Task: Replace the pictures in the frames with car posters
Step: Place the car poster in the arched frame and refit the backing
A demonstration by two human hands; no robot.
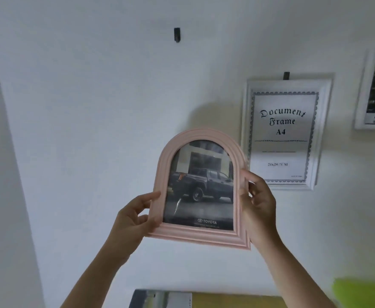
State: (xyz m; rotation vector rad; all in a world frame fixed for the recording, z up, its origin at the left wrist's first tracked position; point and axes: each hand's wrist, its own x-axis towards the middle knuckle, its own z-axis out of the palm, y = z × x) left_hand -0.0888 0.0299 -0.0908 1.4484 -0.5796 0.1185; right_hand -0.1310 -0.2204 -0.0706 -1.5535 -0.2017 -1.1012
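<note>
Got the pink arched frame [201,190] with the Toyota truck poster [201,185] up against the wall, well below the bare black hook [177,34]. My left hand [135,218] grips its left edge, my right hand [258,203] its right edge.

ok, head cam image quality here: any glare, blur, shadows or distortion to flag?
Head view: soft overall, fine print on the white document frame unreadable; a small glare streak on the glass of the pink arched frame; that frame throws a faint shadow on the wall up and to its right; wide-angle warp tilts the wall frames; even, dim lighting.
</note>
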